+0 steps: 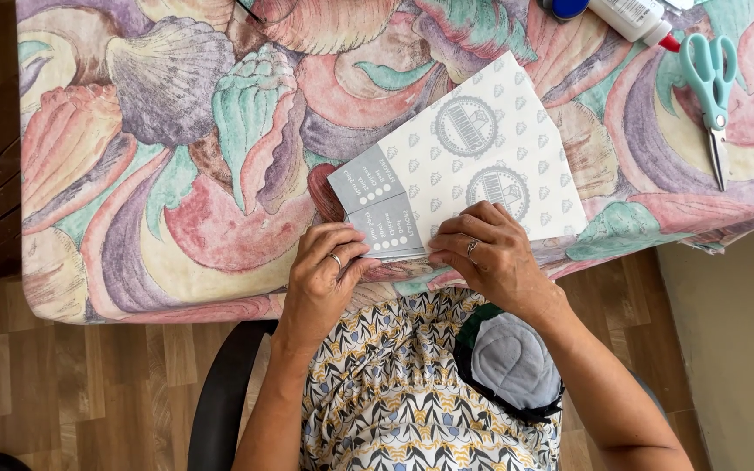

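Folded paper bag (pixel 473 166) under both hands (pixel 329 266) (pixel 482 249), apparently pressed

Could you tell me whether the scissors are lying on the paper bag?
No, the scissors lie on the tablecloth at the table's far right, apart from the paper bag.

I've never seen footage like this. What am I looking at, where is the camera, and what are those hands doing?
There is no machine here: a person sits at a table, and one camera worn on their head looks straight down. The left hand and right hand both press on a patterned white and grey paper bag lying flat on a tablecloth printed with seashells. Both hands lie flat on it rather than closing in a grip. Further away, at the right, lie teal-handled scissors and a white glue bottle with a red tip. Nobody else's hands are in view.
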